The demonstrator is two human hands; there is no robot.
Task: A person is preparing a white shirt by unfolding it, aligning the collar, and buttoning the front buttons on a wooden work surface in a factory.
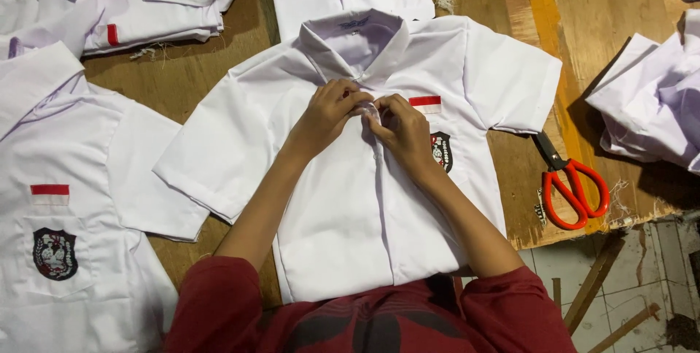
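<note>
Beside the red-white chest label (pixel 425 103), both hands' (pixel 368 123) grip pinches shut on the shirt (pixel 350 207) placket.

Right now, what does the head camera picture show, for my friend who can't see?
Two hands, left hand and right hand, pinch the front of a white short-sleeved shirt spread on a wooden table. Red-handled scissors lie to the right.

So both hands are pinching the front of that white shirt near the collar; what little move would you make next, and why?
Probably slide both hands one button lower. The left hand and right hand meet on the placket of the white shirt just below the collar, and the front below them already lies flat, though its buttons are hard to make out.
</note>
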